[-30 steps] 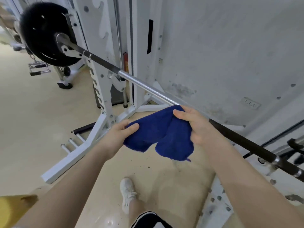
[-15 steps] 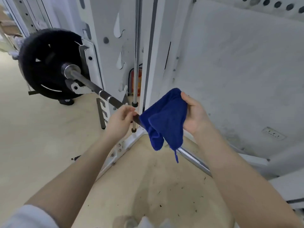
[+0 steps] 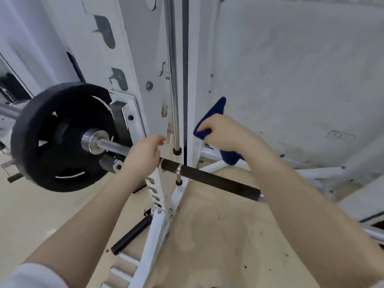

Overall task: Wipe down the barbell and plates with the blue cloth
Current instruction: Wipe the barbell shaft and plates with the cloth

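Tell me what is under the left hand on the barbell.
The left hand grips the barbell where bare steel meets the black sleeve. The stretch beneath the hand is covered, so the junction itself cannot be seen.

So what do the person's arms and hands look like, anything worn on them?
Both forearms are bare. The left hand and right hand wear no gloves, and no watch, ring or band shows. A short white sleeve shows at the left upper arm; a pale edge at the far lower right may be the other sleeve.
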### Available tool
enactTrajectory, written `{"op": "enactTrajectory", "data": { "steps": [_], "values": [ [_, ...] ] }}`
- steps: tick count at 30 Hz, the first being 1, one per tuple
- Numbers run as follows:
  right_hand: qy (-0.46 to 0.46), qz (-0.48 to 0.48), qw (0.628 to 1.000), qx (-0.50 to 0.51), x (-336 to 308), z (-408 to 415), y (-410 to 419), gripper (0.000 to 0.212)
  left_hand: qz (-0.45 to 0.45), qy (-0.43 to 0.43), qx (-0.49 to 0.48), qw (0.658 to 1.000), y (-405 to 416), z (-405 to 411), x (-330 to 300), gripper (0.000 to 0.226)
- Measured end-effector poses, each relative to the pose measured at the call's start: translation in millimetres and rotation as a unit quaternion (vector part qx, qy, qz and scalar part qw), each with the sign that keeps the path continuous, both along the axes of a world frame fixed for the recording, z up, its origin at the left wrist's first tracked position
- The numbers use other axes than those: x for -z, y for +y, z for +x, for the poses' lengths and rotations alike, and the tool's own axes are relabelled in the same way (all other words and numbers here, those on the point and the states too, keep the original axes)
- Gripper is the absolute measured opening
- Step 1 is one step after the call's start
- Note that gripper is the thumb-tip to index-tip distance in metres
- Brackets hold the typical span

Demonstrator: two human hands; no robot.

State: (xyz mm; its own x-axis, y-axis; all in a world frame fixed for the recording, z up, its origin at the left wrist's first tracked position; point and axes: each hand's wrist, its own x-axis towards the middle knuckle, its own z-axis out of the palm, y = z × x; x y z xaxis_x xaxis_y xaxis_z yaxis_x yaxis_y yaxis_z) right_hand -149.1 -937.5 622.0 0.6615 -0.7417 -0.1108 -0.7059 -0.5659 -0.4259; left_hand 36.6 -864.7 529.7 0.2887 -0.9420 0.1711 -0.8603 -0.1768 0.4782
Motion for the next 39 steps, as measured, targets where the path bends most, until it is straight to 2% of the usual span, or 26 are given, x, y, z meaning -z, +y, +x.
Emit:
{"op": "enactTrajectory", "data": {
  "steps": [2,5,7,8,9,10,11,12,14,18,22,25,28,31,33,35,36,38,39],
  "values": [
    [0.086,-0.009,0.996,-0.014,31,40,24,0.021,0.024,-0.066,0.039,0.997,1,21,6,0.044],
    [0.116,-0.011,0.993,-0.002,69,86,56,0.018,0.063,-0.130,0.118,0.982,4,44,16,0.055],
    [0.063,0.025,0.998,0.016,87,100,69,0.022,0.086,-0.146,0.172,0.971,7,53,21,0.058],
    [-0.002,0.028,0.999,0.044,92,101,75,0.023,0.086,-0.153,0.191,0.966,8,57,23,0.057],
    [-0.082,-0.013,0.992,0.094,99,98,78,0.024,0.080,-0.156,0.200,0.964,9,60,26,0.056],
    [-0.130,-0.097,0.974,0.161,106,92,78,0.029,0.071,-0.156,0.199,0.965,9,63,29,0.054],
    [-0.119,-0.173,0.951,0.226,112,82,75,0.039,0.059,-0.159,0.188,0.967,10,66,32,0.050],
    [-0.063,-0.216,0.935,0.275,120,71,72,0.051,0.047,-0.168,0.171,0.970,11,69,34,0.046],
    [0.071,-0.216,0.925,0.304,135,56,70,0.067,0.036,-0.191,0.140,0.971,12,74,36,0.037],
    [0.163,-0.188,0.921,0.299,141,65,66,0.052,0.021,-0.177,0.150,0.972,7,84,35,0.025],
    [0.089,-0.249,0.918,0.294,142,124,64,0.041,0.015,-0.169,0.206,0.964,1,93,30,0.027],
    [0.018,-0.299,0.921,0.250,152,159,62,0.033,0.004,-0.158,0.209,0.965,0,95,30,0.019],
    [0.087,-0.319,0.919,0.213,149,129,51,0.029,-0.009,-0.154,0.197,0.968,1,96,34,0.019],
    [0.108,-0.347,0.875,0.319,151,76,48,0.033,-0.015,-0.152,0.191,0.970,2,96,37,0.028],
    [0.120,-0.319,0.863,0.372,145,67,54,0.034,-0.028,-0.147,0.195,0.969,1,96,38,0.027],
    [0.183,-0.259,0.883,0.346,137,87,52,0.032,-0.033,-0.147,0.194,0.969,0,98,41,0.024],
    [0.186,-0.229,0.896,0.331,134,105,51,0.032,-0.031,-0.148,0.194,0.969,0,98,42,0.023],
    [0.123,-0.196,0.924,0.304,129,144,52,0.035,-0.023,-0.153,0.194,0.969,0,98,42,0.023],
    [0.081,-0.211,0.929,0.292,131,156,52,0.038,-0.023,-0.155,0.193,0.969,-1,98,43,0.023]
  ]
}}
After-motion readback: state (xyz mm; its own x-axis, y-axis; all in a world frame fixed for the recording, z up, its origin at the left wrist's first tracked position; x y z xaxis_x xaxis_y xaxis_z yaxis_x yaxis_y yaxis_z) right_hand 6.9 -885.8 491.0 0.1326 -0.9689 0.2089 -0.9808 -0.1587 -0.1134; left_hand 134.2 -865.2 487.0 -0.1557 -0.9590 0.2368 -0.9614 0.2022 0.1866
